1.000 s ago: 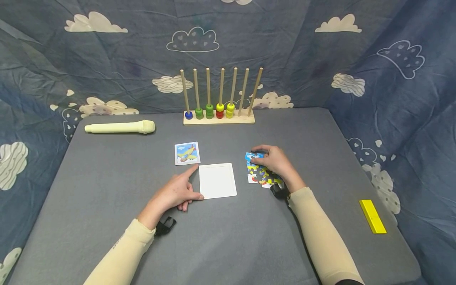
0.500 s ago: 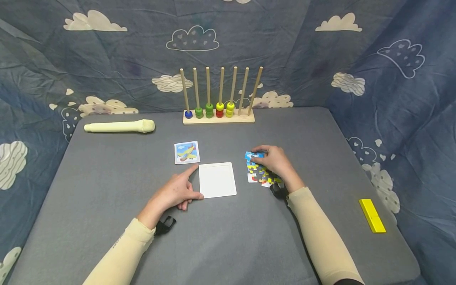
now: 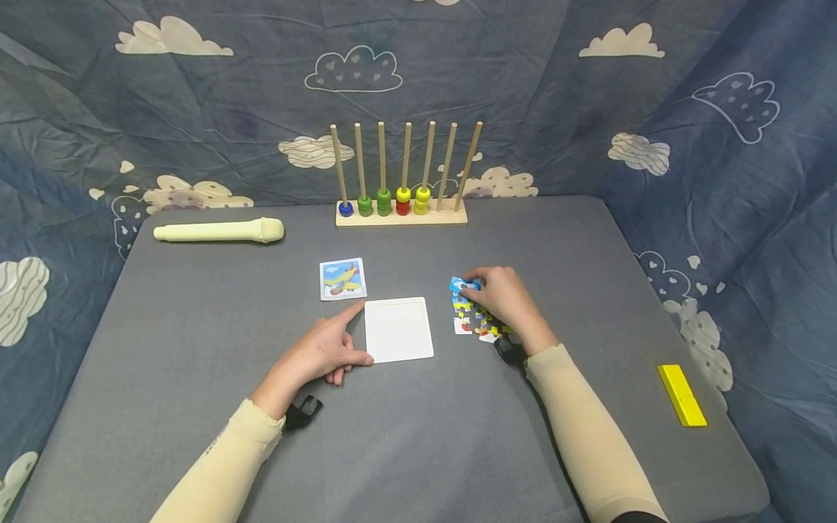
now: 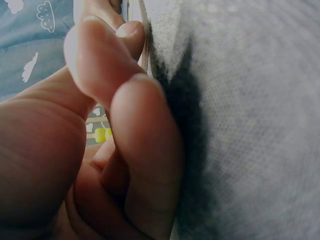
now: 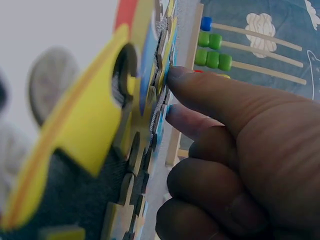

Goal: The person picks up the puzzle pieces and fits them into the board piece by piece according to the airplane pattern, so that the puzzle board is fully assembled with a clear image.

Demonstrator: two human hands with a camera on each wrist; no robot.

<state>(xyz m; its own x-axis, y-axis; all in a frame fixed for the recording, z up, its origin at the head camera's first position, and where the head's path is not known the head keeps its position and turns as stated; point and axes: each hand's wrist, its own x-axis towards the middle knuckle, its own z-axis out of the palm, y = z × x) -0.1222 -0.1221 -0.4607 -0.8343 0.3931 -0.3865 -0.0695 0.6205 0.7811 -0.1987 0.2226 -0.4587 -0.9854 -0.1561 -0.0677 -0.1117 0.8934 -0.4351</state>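
My left hand (image 3: 323,349) touches the left edge of a white puzzle tray (image 3: 399,330), index fingertip at the upper corner and thumb at the lower one. Its other fingers are curled under. To the right of the tray, my right hand (image 3: 506,296) has thumb and index finger on a blue puzzle piece (image 3: 455,285) at the top of a patch of mixed puzzle pieces (image 3: 463,325). Part of that patch is hidden beneath the hand. In the right wrist view the thumb (image 5: 185,80) presses the piece's edge, with several cut pieces close by.
A small aeroplane picture card (image 3: 343,280) lies behind the tray. At the back stands a wooden peg rack with coloured beads (image 3: 402,216). A pale toy microphone (image 3: 219,232) lies far left, and a yellow block (image 3: 682,396) near the right edge.
My right hand has shifted very slightly over the puzzle pieces, thumb and index finger staying at the blue piece. My left hand keeps its place on the tray.
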